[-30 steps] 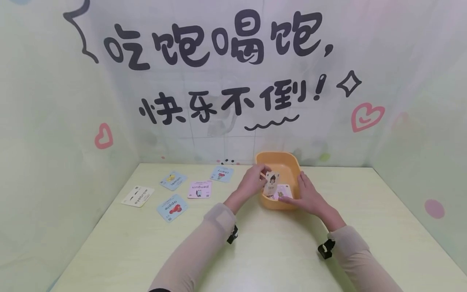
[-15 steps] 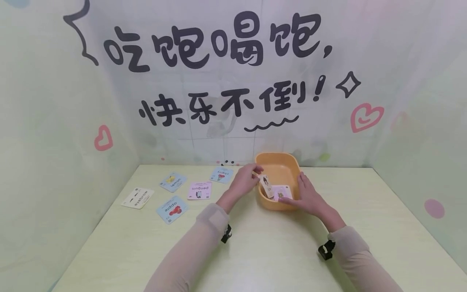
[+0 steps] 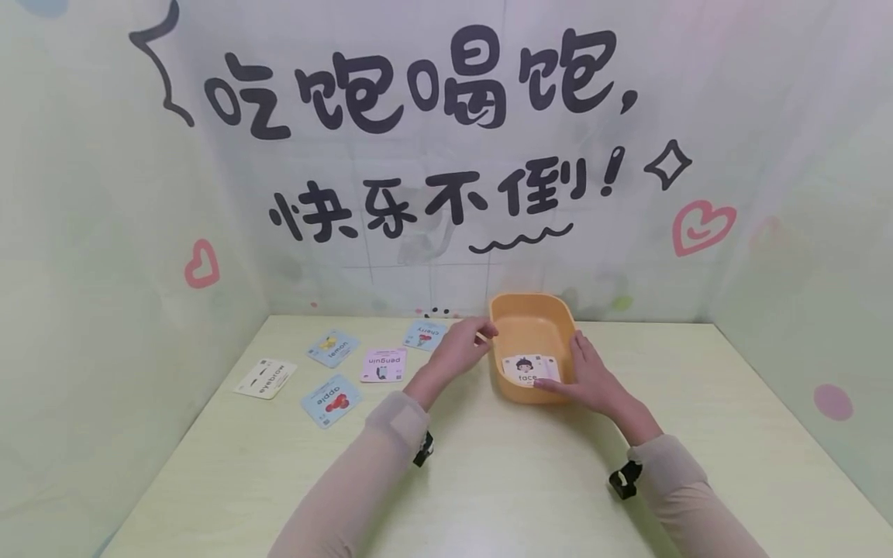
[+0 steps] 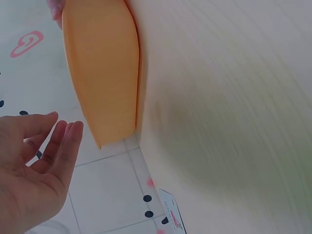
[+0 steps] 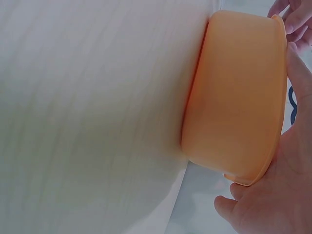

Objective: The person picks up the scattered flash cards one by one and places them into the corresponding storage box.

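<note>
An orange plastic bin stands near the back edge of the table. My right hand grips its rim at the front right corner, the thumb reaching over the front and the fingers along the right side. Inside the bin lies a card with a girl's face and the word "face", on top of a pinkish card that is partly covered. My left hand hovers just left of the bin with loosely bent fingers, holding nothing. In the left wrist view its fingertips are apart from the bin.
Left on the table lie picture cards: eyebrow, lemon, apple, penguin and cherry, the last partly behind the left hand. A printed cloth wall rises behind the table.
My left hand has let go of the face card and drawn back left. That card has dropped from a tilted stance to lying in the bin. The right hand stays put.
</note>
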Demonstrator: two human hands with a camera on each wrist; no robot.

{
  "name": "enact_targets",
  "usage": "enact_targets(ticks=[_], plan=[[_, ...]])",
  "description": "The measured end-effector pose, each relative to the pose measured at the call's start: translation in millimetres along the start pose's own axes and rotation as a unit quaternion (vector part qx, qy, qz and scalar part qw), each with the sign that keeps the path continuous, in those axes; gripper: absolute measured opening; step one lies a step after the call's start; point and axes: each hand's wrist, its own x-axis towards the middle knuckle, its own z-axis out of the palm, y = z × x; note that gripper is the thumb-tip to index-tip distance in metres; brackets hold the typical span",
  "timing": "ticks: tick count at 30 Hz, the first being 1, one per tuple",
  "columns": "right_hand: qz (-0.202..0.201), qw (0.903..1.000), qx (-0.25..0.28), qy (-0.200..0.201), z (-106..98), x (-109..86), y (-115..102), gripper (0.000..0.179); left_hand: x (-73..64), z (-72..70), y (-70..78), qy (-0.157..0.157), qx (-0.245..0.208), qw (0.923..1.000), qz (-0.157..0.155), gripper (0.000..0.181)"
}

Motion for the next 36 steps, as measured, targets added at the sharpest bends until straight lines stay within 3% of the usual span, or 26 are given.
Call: enact_targets(ticks=[17,36], plan=[[0.001,1.0000,-0.004,-0.003,-3,-1.4,2,0.126,-15.0,-31.0,-37.9,0.033,0.031,0.9987,-0.025,0.023],[0.001,1.0000,0.000,-0.006,1,0.4,1,0.128,-38.4,-68.5,-78.8,0.019,0.051,0.9942,-0.093,0.025]])
